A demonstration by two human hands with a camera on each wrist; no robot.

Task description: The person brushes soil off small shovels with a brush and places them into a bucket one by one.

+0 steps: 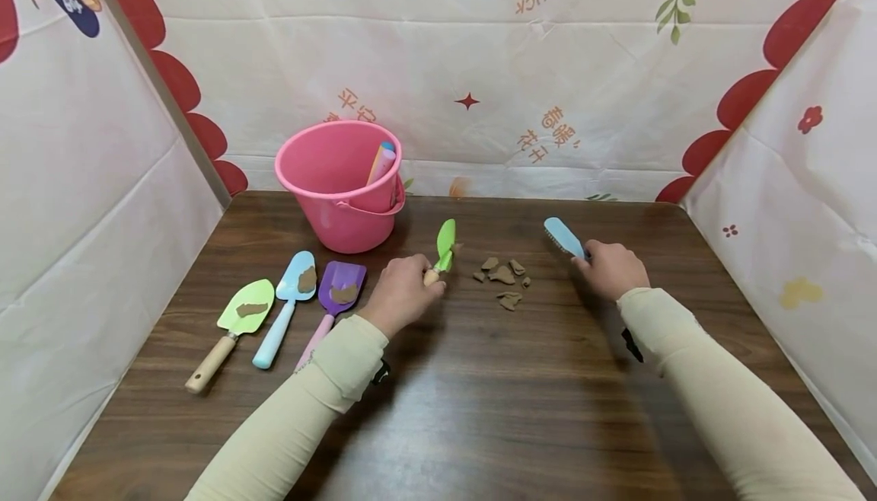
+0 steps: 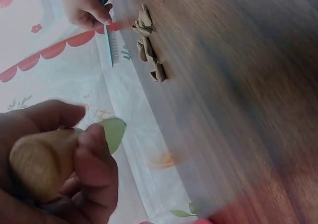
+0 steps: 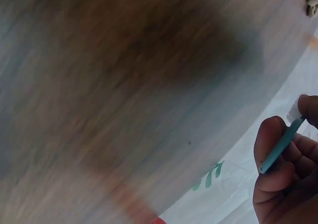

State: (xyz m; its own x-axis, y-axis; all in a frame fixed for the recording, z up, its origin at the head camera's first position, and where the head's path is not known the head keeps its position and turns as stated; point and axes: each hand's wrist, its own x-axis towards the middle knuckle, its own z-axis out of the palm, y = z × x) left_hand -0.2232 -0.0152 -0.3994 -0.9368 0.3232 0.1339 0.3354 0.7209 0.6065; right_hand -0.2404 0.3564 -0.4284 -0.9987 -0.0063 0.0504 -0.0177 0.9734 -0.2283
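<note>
My left hand (image 1: pixel 406 291) grips the wooden handle (image 2: pixel 42 159) of a small trowel with a green blade (image 1: pixel 446 240), which is tilted on edge just left of several brown clay-like pieces (image 1: pixel 502 275). A bit of brown shows at the blade's right edge. To the right of the pieces, my right hand (image 1: pixel 614 269) holds a light blue brush (image 1: pixel 565 237), its bristles facing down and left. In the right wrist view the fingers (image 3: pixel 273 137) and thumb pinch the brush's thin teal handle (image 3: pixel 282 147).
At the left lie a green trowel (image 1: pixel 256 297), a blue one (image 1: pixel 291 288) and a purple one (image 1: pixel 336 276), each with a brown piece on its blade. Behind them stands a pink bucket (image 1: pixel 349 223) holding a blue-and-pink item (image 1: pixel 381 164). Fabric walls (image 1: pixel 466 135) border the table.
</note>
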